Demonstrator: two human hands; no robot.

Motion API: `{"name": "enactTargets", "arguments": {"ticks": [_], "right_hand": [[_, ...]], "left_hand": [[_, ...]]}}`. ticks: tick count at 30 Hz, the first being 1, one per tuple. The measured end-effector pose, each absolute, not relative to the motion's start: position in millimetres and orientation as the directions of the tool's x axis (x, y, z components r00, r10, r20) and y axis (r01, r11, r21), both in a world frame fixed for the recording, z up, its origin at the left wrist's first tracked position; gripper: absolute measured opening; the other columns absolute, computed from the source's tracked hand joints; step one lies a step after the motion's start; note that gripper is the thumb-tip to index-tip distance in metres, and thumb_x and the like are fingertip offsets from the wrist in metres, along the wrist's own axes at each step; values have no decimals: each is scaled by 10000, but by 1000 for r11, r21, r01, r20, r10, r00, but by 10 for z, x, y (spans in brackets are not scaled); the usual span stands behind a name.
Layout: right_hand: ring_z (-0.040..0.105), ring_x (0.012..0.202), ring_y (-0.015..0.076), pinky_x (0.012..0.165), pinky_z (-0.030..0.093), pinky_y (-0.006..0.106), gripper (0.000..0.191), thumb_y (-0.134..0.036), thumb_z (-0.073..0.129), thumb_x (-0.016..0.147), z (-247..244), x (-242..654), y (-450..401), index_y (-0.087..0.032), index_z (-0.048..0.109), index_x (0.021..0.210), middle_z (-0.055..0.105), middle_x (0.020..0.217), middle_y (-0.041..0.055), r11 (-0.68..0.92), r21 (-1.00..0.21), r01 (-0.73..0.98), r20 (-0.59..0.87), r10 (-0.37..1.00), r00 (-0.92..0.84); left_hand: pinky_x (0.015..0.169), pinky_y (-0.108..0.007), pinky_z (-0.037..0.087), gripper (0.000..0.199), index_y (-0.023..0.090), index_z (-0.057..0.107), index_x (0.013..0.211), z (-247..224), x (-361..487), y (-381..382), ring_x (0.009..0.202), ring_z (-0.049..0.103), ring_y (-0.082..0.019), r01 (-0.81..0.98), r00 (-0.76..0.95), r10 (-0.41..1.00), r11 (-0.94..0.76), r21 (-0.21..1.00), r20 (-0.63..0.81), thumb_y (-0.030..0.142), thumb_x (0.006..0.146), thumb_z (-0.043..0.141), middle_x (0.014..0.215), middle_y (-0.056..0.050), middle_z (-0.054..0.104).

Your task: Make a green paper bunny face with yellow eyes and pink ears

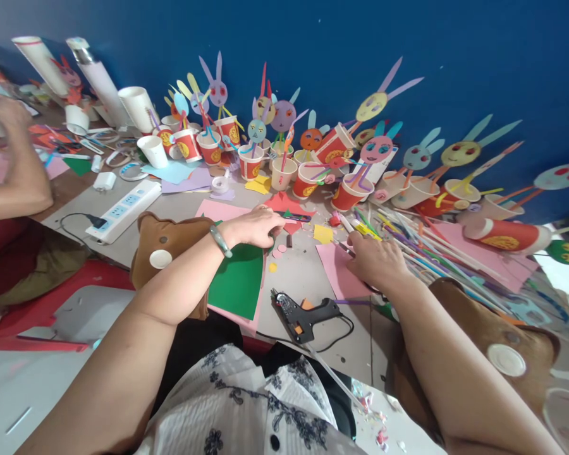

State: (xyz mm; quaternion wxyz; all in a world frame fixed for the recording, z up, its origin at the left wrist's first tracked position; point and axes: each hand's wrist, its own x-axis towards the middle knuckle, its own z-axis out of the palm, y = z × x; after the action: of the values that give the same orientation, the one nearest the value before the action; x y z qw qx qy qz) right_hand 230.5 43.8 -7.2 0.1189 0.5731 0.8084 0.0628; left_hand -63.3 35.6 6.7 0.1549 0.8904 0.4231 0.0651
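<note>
My left hand (258, 226), with a green bangle at the wrist, reaches over the table with curled fingers. A dark, slim pen-like thing (294, 217) sticks out at its fingertips, above red paper (289, 205). Beneath that forearm lies a green sheet (239, 284) on pink paper. My right hand (379, 258) is closed beside the pipe cleaners, and a short metal blade (346, 249) pokes out of it, apparently from scissors; the handles are mostly hidden. Under this hand is a pink sheet (334, 272). Between my arms rests a black glue gun (303, 315).
Paper cups with rabbit-faced figures (250, 161) line the blue wall. A power strip (123, 212) lies at left, near another person's arm (14, 158). Brown cushions (161, 243) sit under both my forearms. Pipe cleaners (436, 253) spread at right. The glue gun's cord loops near the table edge.
</note>
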Motion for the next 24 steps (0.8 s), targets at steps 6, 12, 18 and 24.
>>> {"name": "enactTargets", "arguments": {"ticks": [6,12,18,24], "right_hand": [[666,909,337,792,407,439,241,-221,515,861,-95,2270,401,-165,650,1052,739,961,174,392,193,900,-4,917,-399],[687,882,265,818,500,394,145,-288,605,832,-59,2119,315,-206,694,912,762,953,92,480,-407,777,93,868,-487],[693,1020,291,946,520,455,420,-535,779,744,-30,1947,176,-225,739,1023,770,1063,77,366,-812,454,100,854,-510],[608,677,176,678,494,342,351,-556,708,818,-91,1914,184,-219,681,723,686,709,10,195,-930,312,27,883,-469]], "left_hand": [[859,-355,384,68,182,585,659,113,-688,339,744,529,-164,713,638,768,-616,334,56,122,688,575,720,-3,616],[895,-348,420,73,171,581,652,191,-639,316,755,558,-152,659,572,782,-619,428,248,111,692,569,731,-6,637],[727,-271,509,80,141,639,836,186,-490,182,724,644,-123,432,409,869,-454,780,279,135,828,560,823,-29,701],[509,-205,512,58,134,611,913,91,-327,103,523,624,-86,204,416,909,-114,972,19,189,903,595,760,-12,662]]}}
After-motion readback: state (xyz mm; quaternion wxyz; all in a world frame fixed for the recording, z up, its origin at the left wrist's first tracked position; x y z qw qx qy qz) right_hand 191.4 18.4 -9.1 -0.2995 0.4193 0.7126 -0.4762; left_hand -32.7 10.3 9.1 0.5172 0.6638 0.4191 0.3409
